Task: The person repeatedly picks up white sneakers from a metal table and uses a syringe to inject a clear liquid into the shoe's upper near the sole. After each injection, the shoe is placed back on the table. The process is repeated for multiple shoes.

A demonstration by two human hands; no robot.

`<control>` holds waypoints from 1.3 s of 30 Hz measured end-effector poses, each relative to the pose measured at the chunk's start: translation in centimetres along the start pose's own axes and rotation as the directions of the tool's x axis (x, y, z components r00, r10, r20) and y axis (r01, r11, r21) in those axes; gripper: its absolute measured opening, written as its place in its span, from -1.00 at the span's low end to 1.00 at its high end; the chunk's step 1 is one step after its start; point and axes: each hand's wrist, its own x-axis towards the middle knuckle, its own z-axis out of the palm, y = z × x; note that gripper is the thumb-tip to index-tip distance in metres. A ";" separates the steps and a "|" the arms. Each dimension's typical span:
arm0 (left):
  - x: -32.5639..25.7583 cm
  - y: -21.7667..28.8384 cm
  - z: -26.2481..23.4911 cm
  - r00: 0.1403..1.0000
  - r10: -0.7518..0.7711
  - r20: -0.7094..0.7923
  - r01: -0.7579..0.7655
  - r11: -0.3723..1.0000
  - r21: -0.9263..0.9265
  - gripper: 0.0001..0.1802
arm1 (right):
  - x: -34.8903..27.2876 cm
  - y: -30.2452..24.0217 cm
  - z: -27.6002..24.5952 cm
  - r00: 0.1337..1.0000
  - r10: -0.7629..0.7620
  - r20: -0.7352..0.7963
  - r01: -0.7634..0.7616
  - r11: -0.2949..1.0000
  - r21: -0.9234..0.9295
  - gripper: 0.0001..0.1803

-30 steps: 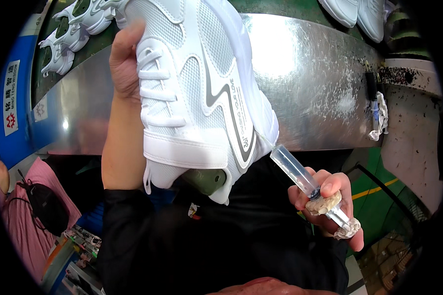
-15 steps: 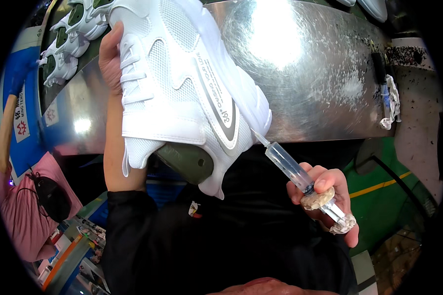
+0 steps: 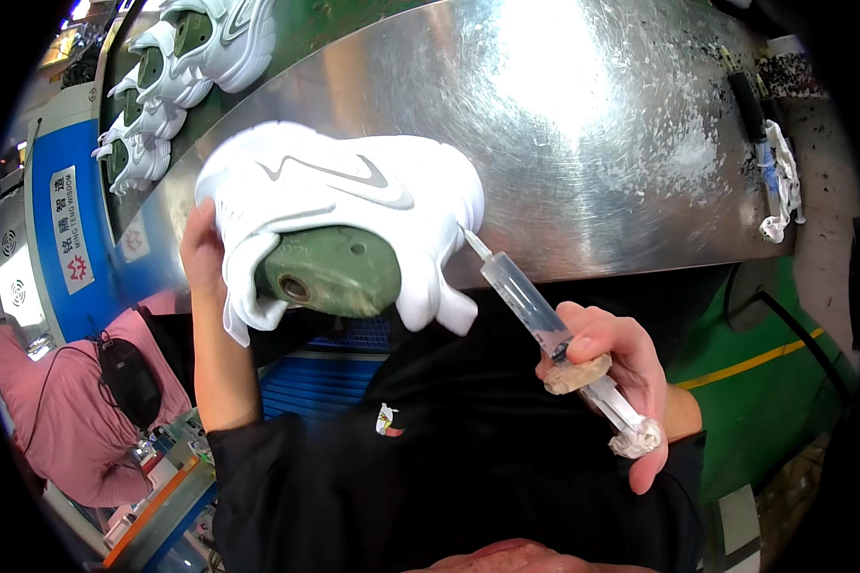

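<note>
The left hand (image 3: 204, 253) grips a white sneaker (image 3: 344, 205) on its green last (image 3: 330, 272), holding it above the steel tabletop (image 3: 583, 143). At the shoe's right edge, the right hand (image 3: 612, 372) has its fingers (image 3: 592, 346) clenched around a clear syringe (image 3: 530, 306), tip touching the upper.

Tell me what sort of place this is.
Most likely a shoe factory line. The left hand holds a white sneaker on a green last, the right hand a syringe, and more lasted sneakers line the green belt.
</note>
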 end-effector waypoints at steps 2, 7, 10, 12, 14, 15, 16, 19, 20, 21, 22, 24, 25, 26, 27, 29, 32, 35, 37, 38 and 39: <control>-1.3 -0.3 -1.3 0.999 0.027 0.025 -0.030 0.994 0.105 -0.49 | 0.4 0.3 0.0 1.000 0.015 0.002 -0.015 1.000 -0.023 0.20; -6.0 -1.5 -2.7 0.996 -0.013 -0.093 0.014 1.000 0.007 -0.50 | 1.0 1.0 -0.9 0.996 0.027 0.085 -0.009 0.978 -0.210 0.19; -8.6 -2.6 -3.2 0.993 -0.031 -0.116 0.034 0.999 0.031 -0.53 | 1.2 1.2 -0.7 0.995 0.022 0.099 0.006 0.961 -0.277 0.18; -10.3 -3.0 -2.9 0.986 -0.115 -0.118 0.113 0.993 -0.021 -0.46 | 1.3 1.5 -0.1 0.998 -0.006 0.067 0.022 0.973 -0.231 0.17; -11.5 -3.8 -1.8 0.985 -0.162 -0.065 0.157 0.984 -0.083 -0.41 | 1.4 1.7 0.4 1.000 -0.024 0.014 0.027 0.958 -0.285 0.14; -12.2 -4.4 -1.8 0.973 -0.218 -0.074 0.208 0.971 -0.115 -0.38 | 1.4 1.8 0.6 0.999 -0.035 -0.013 0.029 0.949 -0.313 0.12; -12.9 -4.9 -1.6 0.971 -0.235 -0.033 0.228 0.962 -0.152 -0.34 | 1.4 1.7 0.6 1.000 -0.025 0.008 0.026 0.958 -0.284 0.14; -14.2 -6.1 0.2 0.951 -0.309 0.021 0.307 0.929 -0.208 -0.23 | 1.2 1.4 0.5 0.999 0.000 0.041 0.009 0.973 -0.229 0.19; -14.3 -6.4 1.1 0.947 -0.322 0.010 0.316 0.923 -0.219 -0.17 | 1.2 1.4 0.6 0.999 0.007 0.036 0.001 0.974 -0.228 0.20; -14.1 -6.5 2.1 0.944 -0.325 0.056 0.329 0.913 -0.243 -0.16 | 1.3 1.4 0.7 0.999 0.012 0.033 -0.004 0.974 -0.228 0.20; -14.2 -6.8 2.6 0.943 -0.324 0.079 0.333 0.903 -0.270 -0.16 | 1.3 1.3 0.8 0.999 0.015 0.030 -0.008 0.973 -0.229 0.20; -14.2 -7.4 2.9 0.934 -0.328 0.139 0.356 0.878 -0.320 -0.15 | 1.6 1.1 1.1 1.000 0.016 0.025 -0.010 0.972 -0.234 0.20; -14.2 -7.6 3.2 0.933 -0.329 0.148 0.360 0.875 -0.324 -0.13 | 1.7 1.0 1.3 1.000 0.016 0.020 -0.011 0.972 -0.235 0.20; -14.1 -7.7 3.7 0.931 -0.331 0.156 0.365 0.871 -0.328 -0.12 | 1.8 1.0 1.7 1.000 0.015 0.009 -0.012 0.973 -0.232 0.19; -13.9 -7.8 4.1 0.928 -0.332 0.168 0.370 0.868 -0.330 -0.10 | 1.8 1.0 1.8 1.000 0.011 0.010 -0.008 0.967 -0.255 0.18; -13.4 -8.0 4.6 0.908 -0.366 0.206 0.416 0.847 -0.331 -0.01 | 1.9 0.9 1.7 1.000 0.008 0.022 -0.001 0.947 -0.322 0.16; -12.9 -8.1 6.1 0.888 -0.375 0.265 0.453 0.810 -0.372 0.04 | 1.8 0.7 1.9 1.000 0.011 0.020 -0.003 0.935 -0.353 0.12; -12.9 -8.9 6.3 0.878 -0.346 0.329 0.459 0.802 -0.382 0.03 | 1.7 0.6 1.9 0.999 0.005 0.036 0.009 0.922 -0.386 0.09; -13.1 -8.8 6.0 0.873 -0.379 0.306 0.477 0.796 -0.374 -0.03 | 2.2 0.7 2.5 0.999 -0.004 0.038 0.019 0.912 -0.409 0.07; -13.2 -8.8 5.7 0.867 -0.400 0.297 0.491 0.791 -0.367 -0.06 | 2.5 0.8 2.9 0.999 -0.011 0.037 0.026 0.909 -0.415 0.07; -13.3 -8.9 5.7 0.862 -0.416 0.289 0.501 0.787 -0.360 -0.10 | 2.7 0.9 3.3 0.999 -0.017 0.037 0.031 0.906 -0.423 0.06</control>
